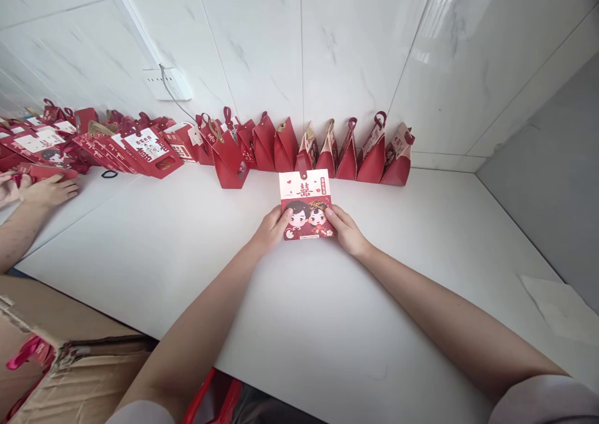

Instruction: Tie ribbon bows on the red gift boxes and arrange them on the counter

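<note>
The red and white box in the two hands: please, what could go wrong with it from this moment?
The left hand and right hand hold the box by its sides, so a hard squeeze might dent it. Other boxes stand close together behind it, so a forward bump could perhaps tip some over.

Red-and-white gift box [307, 219], two cartoon faces on its front, red strap [304, 162] on top, facing the viewer, held between left hand [271, 229] and right hand [347, 231]

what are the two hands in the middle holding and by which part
A red and white box, by its lower sides: left hand and right hand at opposite edges, thumbs on the front.
</note>
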`<state>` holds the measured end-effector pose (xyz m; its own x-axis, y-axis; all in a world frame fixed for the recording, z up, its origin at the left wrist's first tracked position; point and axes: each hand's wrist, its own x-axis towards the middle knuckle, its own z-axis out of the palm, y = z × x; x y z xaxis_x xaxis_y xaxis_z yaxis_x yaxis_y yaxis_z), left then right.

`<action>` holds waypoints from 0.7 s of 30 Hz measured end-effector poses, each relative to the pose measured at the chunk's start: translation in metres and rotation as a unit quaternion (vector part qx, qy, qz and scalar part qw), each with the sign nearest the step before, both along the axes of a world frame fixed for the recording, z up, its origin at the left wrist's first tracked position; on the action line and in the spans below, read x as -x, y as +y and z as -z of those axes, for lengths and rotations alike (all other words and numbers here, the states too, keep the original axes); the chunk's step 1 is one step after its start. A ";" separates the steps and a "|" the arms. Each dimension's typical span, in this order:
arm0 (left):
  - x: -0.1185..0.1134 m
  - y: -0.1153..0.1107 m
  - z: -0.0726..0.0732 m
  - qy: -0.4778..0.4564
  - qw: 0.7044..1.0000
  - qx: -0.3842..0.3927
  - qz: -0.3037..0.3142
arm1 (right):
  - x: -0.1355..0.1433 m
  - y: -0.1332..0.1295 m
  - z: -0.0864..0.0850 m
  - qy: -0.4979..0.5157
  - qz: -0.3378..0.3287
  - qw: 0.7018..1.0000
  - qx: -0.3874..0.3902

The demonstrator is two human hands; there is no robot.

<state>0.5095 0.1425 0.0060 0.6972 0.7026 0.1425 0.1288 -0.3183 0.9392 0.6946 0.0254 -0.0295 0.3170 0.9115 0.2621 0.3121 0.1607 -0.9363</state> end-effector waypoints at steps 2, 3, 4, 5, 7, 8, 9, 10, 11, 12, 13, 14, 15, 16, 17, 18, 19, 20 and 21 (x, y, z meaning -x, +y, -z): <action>0.002 0.004 -0.003 -0.023 0.996 0.081 0.042 | -0.001 0.001 0.002 0.009 -0.008 1.000 -0.009; 0.004 0.007 -0.005 -0.029 0.989 0.127 0.064 | -0.002 0.001 0.002 0.013 -0.011 1.000 -0.013; 0.006 0.009 -0.008 -0.028 0.982 0.167 0.085 | -0.002 0.001 0.002 0.013 -0.014 1.000 -0.017; 0.008 0.012 -0.010 -0.022 0.975 0.195 0.103 | -0.001 0.001 0.002 0.011 -0.018 1.000 -0.022; 0.012 0.016 -0.015 -0.003 0.968 0.216 0.125 | 0.001 -0.001 0.000 -0.001 -0.025 0.999 -0.030; 0.014 0.017 -0.017 0.003 0.968 0.215 0.130 | 0.002 -0.002 -0.001 -0.009 -0.028 0.999 -0.033; 0.015 0.018 -0.019 0.005 0.968 0.211 0.132 | 0.004 -0.003 -0.003 -0.018 -0.029 0.999 -0.036; 0.016 0.018 -0.021 0.003 0.970 0.205 0.132 | 0.005 -0.004 -0.004 -0.027 -0.029 0.998 -0.039; 0.017 0.018 -0.022 0.002 0.971 0.198 0.132 | 0.006 -0.004 -0.005 -0.036 -0.029 0.998 -0.041; 0.018 0.018 -0.023 0.004 0.973 0.190 0.132 | 0.007 -0.005 -0.006 -0.044 -0.029 0.998 -0.043; 0.020 0.018 -0.025 0.012 0.974 0.181 0.135 | 0.008 -0.005 -0.006 -0.052 -0.031 0.997 -0.043; 0.021 0.019 -0.026 0.030 0.975 0.170 0.143 | 0.008 -0.005 -0.006 -0.058 -0.033 0.997 -0.043; 0.023 0.020 -0.027 0.053 0.974 0.156 0.155 | 0.008 -0.005 -0.007 -0.065 -0.036 0.996 -0.041; 0.026 0.021 -0.028 0.078 0.973 0.139 0.166 | 0.007 -0.005 -0.007 -0.073 -0.040 0.996 -0.038; 0.029 0.024 -0.028 0.099 0.972 0.122 0.173 | 0.007 -0.005 -0.007 -0.080 -0.045 0.995 -0.034; 0.032 0.027 -0.027 0.116 0.972 0.105 0.176 | 0.006 -0.006 -0.007 -0.085 -0.052 0.995 -0.027; 0.035 0.030 -0.027 0.129 0.972 0.089 0.173 | 0.005 -0.006 -0.008 -0.093 -0.067 0.993 -0.019; 0.038 0.033 -0.026 0.137 0.973 0.076 0.168 | 0.003 -0.007 -0.009 -0.109 -0.088 0.990 -0.011; 0.041 0.036 -0.026 0.143 0.974 0.065 0.162 | 0.002 -0.007 -0.010 -0.131 -0.114 0.985 -0.004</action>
<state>0.4688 0.1785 0.0318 0.8837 0.4378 -0.1655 0.3032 -0.2661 0.9150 0.6925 0.0180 -0.0198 0.0258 0.9486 0.3155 0.4975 0.2616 -0.8271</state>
